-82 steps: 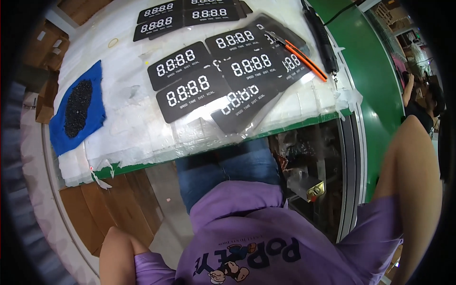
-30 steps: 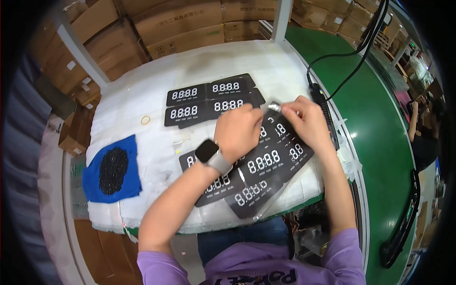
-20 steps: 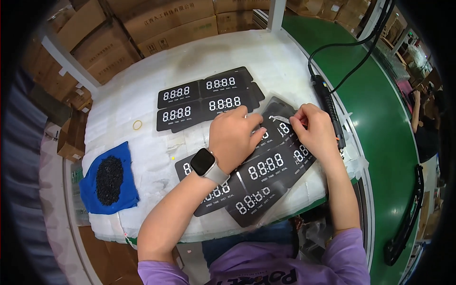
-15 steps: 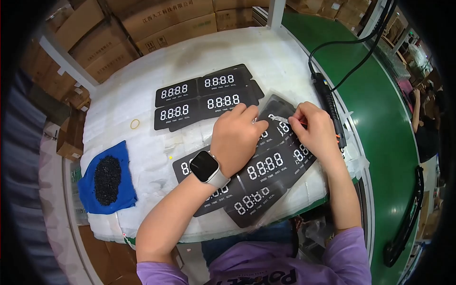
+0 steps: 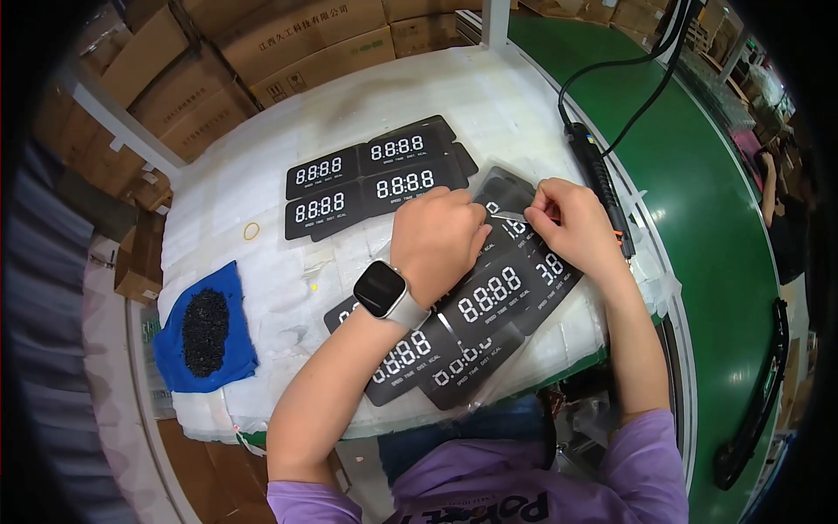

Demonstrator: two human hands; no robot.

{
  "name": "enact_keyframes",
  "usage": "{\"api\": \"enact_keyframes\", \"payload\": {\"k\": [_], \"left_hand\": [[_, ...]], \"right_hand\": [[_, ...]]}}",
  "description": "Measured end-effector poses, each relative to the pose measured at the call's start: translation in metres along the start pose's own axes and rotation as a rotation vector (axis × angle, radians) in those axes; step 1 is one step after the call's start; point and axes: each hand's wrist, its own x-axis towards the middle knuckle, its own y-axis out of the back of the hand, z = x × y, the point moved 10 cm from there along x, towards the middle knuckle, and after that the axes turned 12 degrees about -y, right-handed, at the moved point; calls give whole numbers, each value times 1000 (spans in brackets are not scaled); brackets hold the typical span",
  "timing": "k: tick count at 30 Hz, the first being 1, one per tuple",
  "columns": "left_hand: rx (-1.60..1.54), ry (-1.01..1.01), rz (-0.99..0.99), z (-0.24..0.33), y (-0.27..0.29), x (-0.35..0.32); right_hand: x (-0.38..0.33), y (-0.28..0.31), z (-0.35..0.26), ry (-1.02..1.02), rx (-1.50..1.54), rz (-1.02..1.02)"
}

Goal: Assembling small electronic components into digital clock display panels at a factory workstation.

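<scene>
Black display panels [image 5: 489,294] with white digit shapes overlap in a slanted group on the white-covered table, close to my body. My left hand [image 5: 439,234], a watch [image 5: 381,289] on its wrist, bears down on the upper panels with its fingers curled in; its fingertips are partly hidden. Pinched in my right hand [image 5: 567,223] is a thin, pointed metal tool [image 5: 511,216], whose tip reaches a panel beside the left fingers. Whether it is tweezers or a blade I cannot tell.
Farther back lie more black panels [image 5: 358,188]. At left, a blue cloth [image 5: 240,349] bears a heap of small black pieces [image 5: 206,332]; a yellow rubber band [image 5: 251,230] lies behind it. A corded black power screwdriver [image 5: 596,179] lies along the right edge. Cardboard boxes [image 5: 305,48] stand behind.
The view has shifted slightly. My right hand has turned a little, and the metal tool shows thinner, its tip still by the left fingers. The left hand keeps its place on the panels.
</scene>
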Motion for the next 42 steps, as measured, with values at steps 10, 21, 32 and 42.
{"api": "enact_keyframes", "payload": {"k": [10,21,32,42], "left_hand": [[-69,21,75,0,-1,1],[-101,4,128,-8,-5,-2],[-169,5,162,-11,-4,-4],[-136,15,141,-12,-5,-3]], "right_hand": [[-7,0,-20,212,25,31],[-28,4,-52,445,-194,124],[-55,-2,-83,726,-451,288],[-53,1,-81,703,-425,301]]}}
